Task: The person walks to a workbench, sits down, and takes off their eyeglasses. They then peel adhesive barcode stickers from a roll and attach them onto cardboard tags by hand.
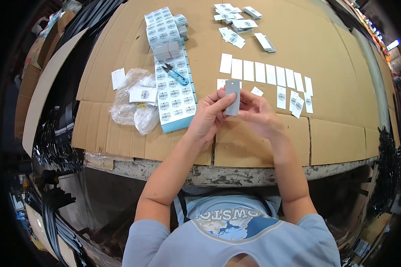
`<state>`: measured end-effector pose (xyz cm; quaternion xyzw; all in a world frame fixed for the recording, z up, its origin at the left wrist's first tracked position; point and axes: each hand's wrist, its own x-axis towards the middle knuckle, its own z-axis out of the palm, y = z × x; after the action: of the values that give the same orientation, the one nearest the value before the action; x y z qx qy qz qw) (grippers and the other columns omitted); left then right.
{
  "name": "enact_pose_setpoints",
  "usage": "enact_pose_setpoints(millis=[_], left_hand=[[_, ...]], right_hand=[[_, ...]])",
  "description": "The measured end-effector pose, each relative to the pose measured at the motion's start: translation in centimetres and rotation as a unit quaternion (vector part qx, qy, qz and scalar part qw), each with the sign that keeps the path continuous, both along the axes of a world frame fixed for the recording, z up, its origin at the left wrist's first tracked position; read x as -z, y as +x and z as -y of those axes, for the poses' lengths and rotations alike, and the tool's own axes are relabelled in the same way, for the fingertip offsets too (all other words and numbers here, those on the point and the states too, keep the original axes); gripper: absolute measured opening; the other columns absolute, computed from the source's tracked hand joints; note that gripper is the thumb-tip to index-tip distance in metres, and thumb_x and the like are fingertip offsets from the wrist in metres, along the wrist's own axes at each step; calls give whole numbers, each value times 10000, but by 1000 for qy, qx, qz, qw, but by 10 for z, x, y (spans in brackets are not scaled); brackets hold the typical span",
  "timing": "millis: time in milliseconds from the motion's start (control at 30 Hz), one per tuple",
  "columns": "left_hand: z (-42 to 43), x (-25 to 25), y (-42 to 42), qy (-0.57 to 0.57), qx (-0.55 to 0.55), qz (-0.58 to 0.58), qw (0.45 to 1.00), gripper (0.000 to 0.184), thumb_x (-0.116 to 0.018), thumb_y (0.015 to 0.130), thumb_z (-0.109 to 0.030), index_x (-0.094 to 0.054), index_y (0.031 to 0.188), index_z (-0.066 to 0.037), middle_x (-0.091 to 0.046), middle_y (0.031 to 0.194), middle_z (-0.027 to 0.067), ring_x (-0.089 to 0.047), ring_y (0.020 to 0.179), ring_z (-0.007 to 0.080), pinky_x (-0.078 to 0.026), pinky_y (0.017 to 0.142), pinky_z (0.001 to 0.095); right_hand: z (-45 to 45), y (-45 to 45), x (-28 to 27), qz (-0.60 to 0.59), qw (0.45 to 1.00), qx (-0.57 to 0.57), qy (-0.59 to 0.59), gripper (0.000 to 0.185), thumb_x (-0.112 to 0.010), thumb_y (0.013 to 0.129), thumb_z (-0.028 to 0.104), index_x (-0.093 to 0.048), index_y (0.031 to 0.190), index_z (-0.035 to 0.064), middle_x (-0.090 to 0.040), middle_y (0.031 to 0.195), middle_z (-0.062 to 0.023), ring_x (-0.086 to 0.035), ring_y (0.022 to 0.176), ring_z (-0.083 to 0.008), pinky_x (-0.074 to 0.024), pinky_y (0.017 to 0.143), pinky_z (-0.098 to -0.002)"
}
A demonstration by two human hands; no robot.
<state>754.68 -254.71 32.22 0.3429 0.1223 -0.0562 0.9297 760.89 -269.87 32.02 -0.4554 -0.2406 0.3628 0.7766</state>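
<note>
Blue shirt [158, 244] nearest me, left hand [205, 116] pinching the grey tag [232, 108] over the cardboard [254, 147], I'd press lightly and steady 1 edge with the right hand's [265, 121] half-curled fingers, whose contact I can't confirm.

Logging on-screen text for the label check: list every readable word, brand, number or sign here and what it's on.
"OWSTO": on the light blue shirt; the ends of the word can't be read.
Sticker strip: rows of barcodes with small print, too small to read.
Printed white tags: barcodes and print, too small.
White tags on the plastic bag: same, too small.
Grey tag in hand: no readable text.
</note>
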Motion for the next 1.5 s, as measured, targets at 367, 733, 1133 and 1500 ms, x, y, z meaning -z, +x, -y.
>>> enact_pose_setpoints(millis=[367,733,1133,1500], left_hand=[[7,-3,-2,156,-61,51,985,259,-538,932,-226,-659,915,2,-657,847,76,-620,785,120,-507,713,263],[13,16,-2,193,-38,24,980,229,-606,889,-203,-645,1012,-13,-658,912,73,-623,858,154,-504,798,289],[14,13,1,153,-199,20,968,262,-557,923,-231,-602,1019,8,-641,865,66,-623,805,143,-510,766,262],[30,12,-7,253,-87,95,959,236,-565,919,-196,-607,997,22,-635,814,65,-612,762,123,-499,740,254]], right_hand=[[5,12,-3,13,975,199,-97,173,-660,855,176,-645,890,7,-563,690,23,-445,606,-40,-350,556,-187],[-5,-1,-10,101,917,358,-142,183,-679,839,155,-659,924,-6,-559,674,44,-434,595,-17,-358,536,-170],[-38,77,-68,613,562,513,-213,128,-657,779,41,-688,899,70,-629,749,-37,-534,744,-199,-403,698,-321],[-27,133,17,578,596,432,-353,287,-613,766,31,-634,1052,42,-569,1022,-149,-498,1024,-300,-404,861,-386]])
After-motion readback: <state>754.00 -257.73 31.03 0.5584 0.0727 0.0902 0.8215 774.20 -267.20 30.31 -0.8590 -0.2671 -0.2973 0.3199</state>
